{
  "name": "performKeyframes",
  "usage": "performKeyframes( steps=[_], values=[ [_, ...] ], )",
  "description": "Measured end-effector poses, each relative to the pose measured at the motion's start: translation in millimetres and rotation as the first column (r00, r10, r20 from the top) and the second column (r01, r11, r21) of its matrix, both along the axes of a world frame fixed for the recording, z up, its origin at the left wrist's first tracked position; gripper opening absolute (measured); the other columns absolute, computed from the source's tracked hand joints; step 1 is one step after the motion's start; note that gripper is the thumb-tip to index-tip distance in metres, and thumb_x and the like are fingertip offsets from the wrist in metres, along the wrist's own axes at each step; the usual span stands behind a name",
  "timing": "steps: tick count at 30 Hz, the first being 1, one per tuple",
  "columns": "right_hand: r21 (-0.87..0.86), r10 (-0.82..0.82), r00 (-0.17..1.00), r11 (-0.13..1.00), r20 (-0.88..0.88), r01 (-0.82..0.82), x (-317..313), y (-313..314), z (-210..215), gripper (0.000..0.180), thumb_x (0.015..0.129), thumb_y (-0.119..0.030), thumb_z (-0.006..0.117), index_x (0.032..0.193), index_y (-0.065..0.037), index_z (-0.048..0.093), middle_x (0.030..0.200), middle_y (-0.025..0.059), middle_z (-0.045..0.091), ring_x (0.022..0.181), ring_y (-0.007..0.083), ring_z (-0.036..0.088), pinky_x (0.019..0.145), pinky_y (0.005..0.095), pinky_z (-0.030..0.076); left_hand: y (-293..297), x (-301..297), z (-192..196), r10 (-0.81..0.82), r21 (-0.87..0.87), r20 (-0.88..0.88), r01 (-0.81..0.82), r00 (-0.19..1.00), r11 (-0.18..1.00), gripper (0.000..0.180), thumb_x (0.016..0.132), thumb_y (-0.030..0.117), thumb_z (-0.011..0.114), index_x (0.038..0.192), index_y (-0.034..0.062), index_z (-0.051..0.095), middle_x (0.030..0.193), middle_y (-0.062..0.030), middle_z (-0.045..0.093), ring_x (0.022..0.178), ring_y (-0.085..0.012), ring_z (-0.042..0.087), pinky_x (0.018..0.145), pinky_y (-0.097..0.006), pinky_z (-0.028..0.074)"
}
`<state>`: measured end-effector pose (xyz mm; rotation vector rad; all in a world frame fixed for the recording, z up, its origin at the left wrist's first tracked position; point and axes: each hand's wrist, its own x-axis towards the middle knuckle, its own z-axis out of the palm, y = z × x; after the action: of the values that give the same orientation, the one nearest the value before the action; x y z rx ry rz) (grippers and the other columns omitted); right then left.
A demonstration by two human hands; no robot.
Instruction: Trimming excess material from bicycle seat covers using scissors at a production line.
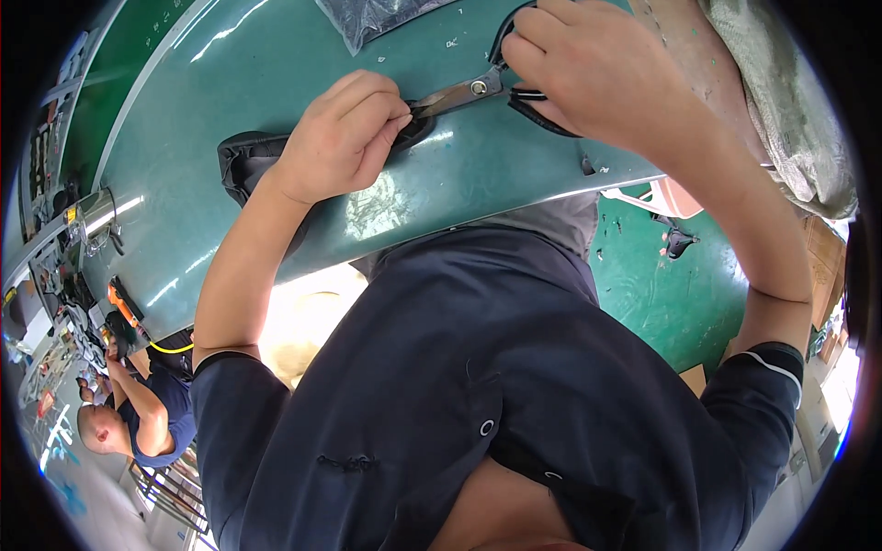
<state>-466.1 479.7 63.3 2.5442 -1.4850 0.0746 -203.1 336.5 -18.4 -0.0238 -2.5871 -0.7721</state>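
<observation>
My right hand (588, 64) grips the black handles of a pair of scissors (480, 87), whose blades are spread a little and point left. At the blade tips, my left hand (344, 133) pinches the edge of a black piece (241, 158) that looks like fabric or soft leather. Part of this piece lies on the table to the left of my wrist, and a dark loop of it shows beside my fingertips. My left palm and fingers hide the middle of it. Whether the blades touch the material I cannot tell.
The green glossy table (248, 73) has its near edge at my waist. A clear plastic bag (381, 20) lies at the far side. Off to the right hangs a whitish woven sack (767, 83). Another person (138, 413) works at the left, near an orange tool (124, 301).
</observation>
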Motion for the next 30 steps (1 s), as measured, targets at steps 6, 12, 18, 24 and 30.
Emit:
performKeyframes(
  steps=[6, 12, 18, 24, 30],
  values=[
    [0.177, 0.128, 0.985, 0.978, -0.113, -0.106, -6.2, -19.0, 8.9, 0.019, 0.088, -0.023, 0.065, 0.088, -0.004, 0.07, 0.087, 0.0095, 0.069, 0.083, 0.0272, 0.068, 0.069, 0.0375, 0.058, -0.6, -2.2, -2.0, -0.03, -0.008, -0.028, 0.03, 0.999, 1.0, 0.015, 0.085, -0.007, 0.075, 0.097, -0.0021, 0.067, 0.092, -0.0145, 0.064, 0.078, -0.0313, 0.062, 0.07, -0.038, 0.052],
    [0.351, 0.089, 0.986, 0.936, -0.138, -0.036, -6.6, -13.6, 6.6, 0.024, 0.086, -0.028, 0.068, 0.09, -0.004, 0.069, 0.088, 0.0101, 0.068, 0.085, 0.0274, 0.068, 0.07, 0.0392, 0.057, -3.6, 0.0, -0.6, -0.021, 0.017, -0.041, 0.021, 0.999, 1.0, 0.015, 0.085, -0.008, 0.074, 0.096, -0.0019, 0.066, 0.093, -0.0143, 0.065, 0.079, -0.0313, 0.062, 0.071, -0.038, 0.052],
    [0.05, -0.057, 0.998, 0.997, 0.038, 0.055, -11.8, 3.3, 2.1, 0.036, 0.075, -0.028, 0.083, 0.093, -0.007, 0.06, 0.095, 0.0059, 0.062, 0.093, 0.026, 0.065, 0.077, 0.0405, 0.056, -4.8, 4.4, -1.8, -0.037, 0.078, -0.058, 0.041, 0.998, 0.996, 0.015, 0.085, -0.008, 0.074, 0.095, -0.0015, 0.066, 0.092, -0.0136, 0.065, 0.079, -0.0306, 0.062, 0.071, -0.038, 0.052],
    [0.219, -0.036, 0.999, 0.975, -0.019, 0.039, -6.6, -11.7, -14.7, 0.037, 0.079, -0.037, 0.076, 0.094, -0.005, 0.064, 0.092, 0.0092, 0.065, 0.093, 0.0288, 0.066, 0.075, 0.0416, 0.055, -6.3, 3.0, -4.5, -0.039, 0.063, -0.074, 0.044, 0.996, 0.997, 0.015, 0.084, -0.009, 0.074, 0.093, -0.0019, 0.065, 0.092, -0.0134, 0.065, 0.08, -0.0303, 0.062, 0.071, -0.038, 0.052],
    [0.154, -0.072, 0.997, 0.986, 0.014, 0.069, 5.3, -8.7, -13.7, 0.034, 0.077, -0.029, 0.082, 0.092, -0.007, 0.06, 0.094, 0.0065, 0.062, 0.094, 0.0263, 0.065, 0.076, 0.0408, 0.056, -4.5, 2.9, -4.4, -0.034, 0.051, -0.083, 0.039, 0.996, 0.998, 0.014, 0.084, -0.009, 0.074, 0.093, -0.0021, 0.066, 0.092, -0.0132, 0.065, 0.08, -0.0304, 0.062, 0.071, -0.038, 0.052]
  ],
)
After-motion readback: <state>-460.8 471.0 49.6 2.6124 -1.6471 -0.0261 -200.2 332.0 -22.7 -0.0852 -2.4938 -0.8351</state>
